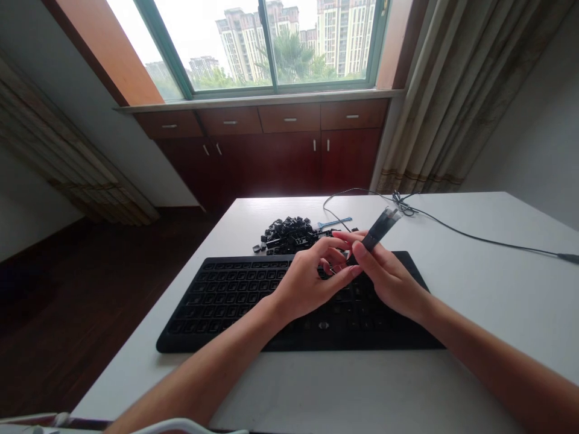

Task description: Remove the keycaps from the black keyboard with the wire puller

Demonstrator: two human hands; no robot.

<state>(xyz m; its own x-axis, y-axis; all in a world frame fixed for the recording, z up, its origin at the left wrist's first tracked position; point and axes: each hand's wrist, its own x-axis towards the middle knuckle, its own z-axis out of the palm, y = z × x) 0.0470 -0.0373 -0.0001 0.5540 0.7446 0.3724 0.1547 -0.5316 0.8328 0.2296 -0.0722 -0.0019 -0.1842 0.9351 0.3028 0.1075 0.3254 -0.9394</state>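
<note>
Above the right part of a black keyboard (221, 295), my two hands meet around a dark, flat, narrow strip (380, 230) with a clear, shiny upper end. My right hand (393, 280) grips it between thumb and fingers, and the strip tilts up to the right. At its lower end, my left hand (312, 271) is closed, with thumb and fingertips pinched close together. What exactly the strip is cannot be made out. On the keyboard's left side many key positions show bare square sockets without caps. My hands and forearms hide much of its right side.
Behind the keyboard lies a heap of loose black keycaps (289, 234). Beside it rests a blue slim tool (335, 222). A black cable (470, 234) with a tangled knot runs across the white table (488, 289) to the right. Cabinets (280, 157) stand under a window beyond.
</note>
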